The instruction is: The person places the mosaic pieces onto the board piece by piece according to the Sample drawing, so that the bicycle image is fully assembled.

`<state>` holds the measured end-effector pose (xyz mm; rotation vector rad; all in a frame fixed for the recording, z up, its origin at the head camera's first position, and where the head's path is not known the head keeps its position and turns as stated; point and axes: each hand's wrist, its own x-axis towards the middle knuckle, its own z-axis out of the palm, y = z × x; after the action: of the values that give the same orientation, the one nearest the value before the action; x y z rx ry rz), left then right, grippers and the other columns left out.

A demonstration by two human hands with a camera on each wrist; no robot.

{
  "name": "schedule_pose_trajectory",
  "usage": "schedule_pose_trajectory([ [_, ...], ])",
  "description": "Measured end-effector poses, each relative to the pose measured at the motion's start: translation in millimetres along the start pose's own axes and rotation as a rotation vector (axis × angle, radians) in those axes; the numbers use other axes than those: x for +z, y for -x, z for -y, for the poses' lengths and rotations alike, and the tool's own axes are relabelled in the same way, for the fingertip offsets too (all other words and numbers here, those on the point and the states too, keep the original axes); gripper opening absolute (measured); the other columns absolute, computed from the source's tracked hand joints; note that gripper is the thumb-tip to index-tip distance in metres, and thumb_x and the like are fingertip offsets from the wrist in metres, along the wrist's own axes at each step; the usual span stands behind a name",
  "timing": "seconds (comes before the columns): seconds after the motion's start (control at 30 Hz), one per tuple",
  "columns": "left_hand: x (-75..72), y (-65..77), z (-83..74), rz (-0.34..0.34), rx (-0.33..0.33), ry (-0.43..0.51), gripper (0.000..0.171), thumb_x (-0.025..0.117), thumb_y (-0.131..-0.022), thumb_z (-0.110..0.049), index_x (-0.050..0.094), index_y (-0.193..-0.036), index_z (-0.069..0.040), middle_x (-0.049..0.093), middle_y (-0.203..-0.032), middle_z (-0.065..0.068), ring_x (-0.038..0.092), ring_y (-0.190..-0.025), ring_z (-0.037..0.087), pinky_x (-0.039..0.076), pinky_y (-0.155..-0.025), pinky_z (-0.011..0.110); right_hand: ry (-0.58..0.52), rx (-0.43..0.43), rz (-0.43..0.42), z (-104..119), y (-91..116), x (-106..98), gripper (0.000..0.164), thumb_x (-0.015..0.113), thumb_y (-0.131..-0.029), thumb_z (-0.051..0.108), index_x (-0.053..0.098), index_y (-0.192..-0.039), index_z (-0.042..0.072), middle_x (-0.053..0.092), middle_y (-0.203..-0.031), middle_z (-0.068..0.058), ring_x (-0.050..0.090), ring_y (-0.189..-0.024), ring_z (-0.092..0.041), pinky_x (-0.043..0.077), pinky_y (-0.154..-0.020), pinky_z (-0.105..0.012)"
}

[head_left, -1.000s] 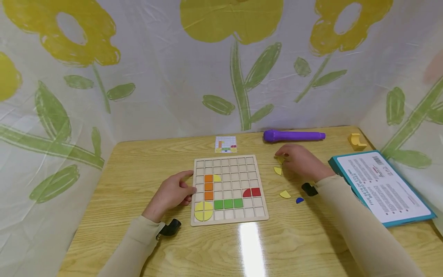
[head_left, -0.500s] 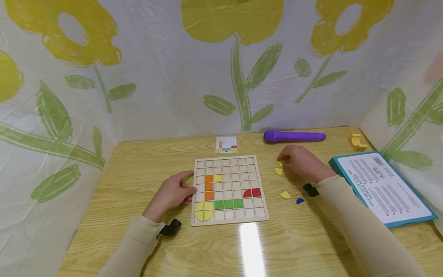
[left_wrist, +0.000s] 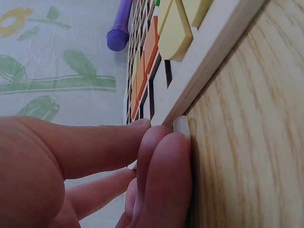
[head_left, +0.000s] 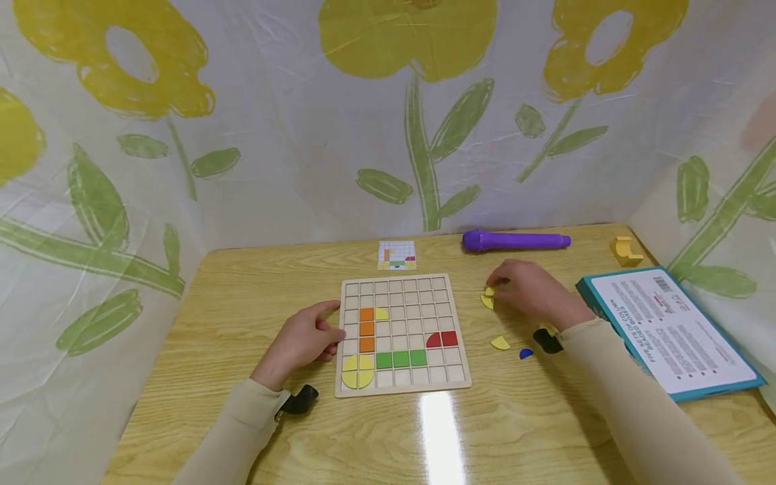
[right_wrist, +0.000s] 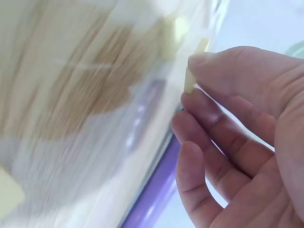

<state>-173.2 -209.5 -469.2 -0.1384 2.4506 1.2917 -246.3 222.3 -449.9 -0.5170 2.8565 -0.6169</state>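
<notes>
My left hand (head_left: 301,341) grips the left edge of a wooden grid board (head_left: 413,311); in the left wrist view the thumb lies at the edge's top and curled fingers press its side. Orange squares (head_left: 366,329), green squares (head_left: 401,358), red tiles (head_left: 448,339) and yellow quarter-circle tiles (head_left: 366,379) sit in its cells. Right of the board, my right hand (head_left: 526,288) pinches a yellow quarter-circle tile (right_wrist: 189,84) between thumb and fingers. Close by it on the table lies another yellow tile (head_left: 487,302). Nearer me are a third yellow tile (head_left: 500,343) and a blue half-circle tile (head_left: 525,353).
Behind the board lies a small pattern card (head_left: 397,256). A purple microphone (head_left: 515,241) rests at the back, with a yellow-orange block (head_left: 626,251) to its right. A teal-edged box (head_left: 697,330) stands at the far right, beyond my right forearm. Flowered cloth hangs around the table.
The yellow tile at my right fingertips has shifted slightly toward me, close to the yellow tile on the table. My left hand and the board stay in place.
</notes>
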Motion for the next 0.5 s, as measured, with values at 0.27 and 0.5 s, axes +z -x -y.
schedule_pose_trajectory([
  [0.27,1.6,-0.2,-0.1,0.001,0.004,0.003,0.068,0.074,-0.102,-0.012,0.047,-0.164,-0.016,0.067,-0.098,0.013,0.068,-0.068,0.018,0.062,-0.064,0.031,0.003,-0.098,-0.014,34,28,10,0.019,0.078,-0.1,0.012,0.079,-0.118,0.011,0.075,-0.116,-0.004,0.071,-0.114,-0.028,0.06,-0.104,-0.052],
  [0.5,0.2,1.0,-0.9,0.001,-0.007,-0.006,0.069,0.074,-0.102,-0.013,0.046,-0.165,-0.016,0.067,-0.101,0.013,0.069,-0.07,0.019,0.062,-0.064,0.031,0.062,-0.249,-0.037,67,48,27,0.016,0.083,-0.095,0.011,0.081,-0.111,0.013,0.073,-0.11,0.001,0.07,-0.106,-0.02,0.063,-0.096,-0.043],
])
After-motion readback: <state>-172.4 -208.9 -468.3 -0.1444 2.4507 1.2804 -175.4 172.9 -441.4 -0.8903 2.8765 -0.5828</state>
